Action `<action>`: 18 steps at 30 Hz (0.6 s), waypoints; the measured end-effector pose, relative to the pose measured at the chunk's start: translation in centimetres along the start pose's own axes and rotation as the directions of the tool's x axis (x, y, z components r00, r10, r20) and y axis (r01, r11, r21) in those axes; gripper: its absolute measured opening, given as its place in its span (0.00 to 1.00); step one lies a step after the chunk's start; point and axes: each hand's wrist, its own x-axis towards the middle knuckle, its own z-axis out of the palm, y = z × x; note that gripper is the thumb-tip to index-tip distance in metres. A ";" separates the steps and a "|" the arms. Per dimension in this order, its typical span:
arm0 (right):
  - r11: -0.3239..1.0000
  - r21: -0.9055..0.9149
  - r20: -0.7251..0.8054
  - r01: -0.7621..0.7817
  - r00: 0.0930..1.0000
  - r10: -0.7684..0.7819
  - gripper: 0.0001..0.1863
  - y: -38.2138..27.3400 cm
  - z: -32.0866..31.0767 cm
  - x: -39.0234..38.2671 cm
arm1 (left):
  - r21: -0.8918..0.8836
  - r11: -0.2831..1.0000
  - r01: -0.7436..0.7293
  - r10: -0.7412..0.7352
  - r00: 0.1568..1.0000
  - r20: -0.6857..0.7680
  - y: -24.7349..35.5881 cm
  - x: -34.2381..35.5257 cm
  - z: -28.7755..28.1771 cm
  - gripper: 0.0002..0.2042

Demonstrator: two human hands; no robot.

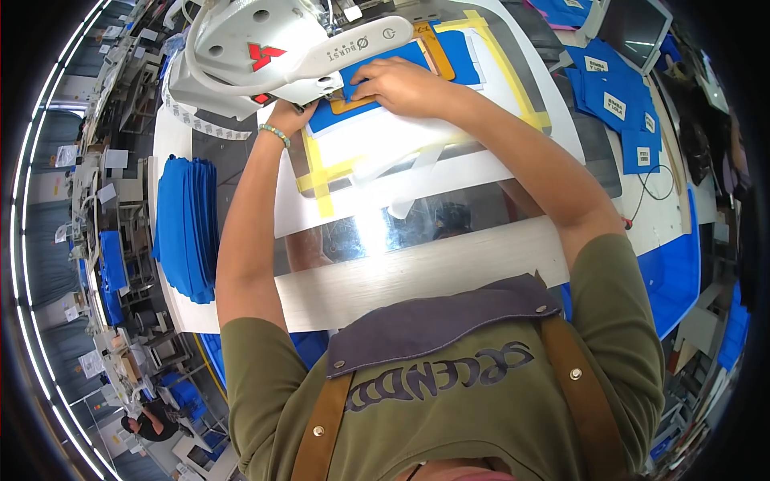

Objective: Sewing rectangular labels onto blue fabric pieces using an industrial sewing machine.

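Note:
My right hand lies on a blue fabric piece, its fingers stretched to the left and slightly bent. Under and around it is an amber template frame, which rests over the blue cloth. My left hand, with a beaded bracelet at the wrist, reaches below the white sewing machine head. The machine hides most of its fingers. Beneath the cloth is a white sheet edged with yellow tape.
A folded stack of blue fabric stands on the table at left. Blue pieces with white labels lie at right, near a monitor. A blue bin sits beside the table. A shiny metal plate borders the front.

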 end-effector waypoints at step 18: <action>0.997 0.077 0.046 -0.014 0.999 0.010 0.16 0.4 -0.8 0.9 | -0.103 0.995 -0.005 -0.003 0.997 -0.075 1.3 0.0 0.2 0.17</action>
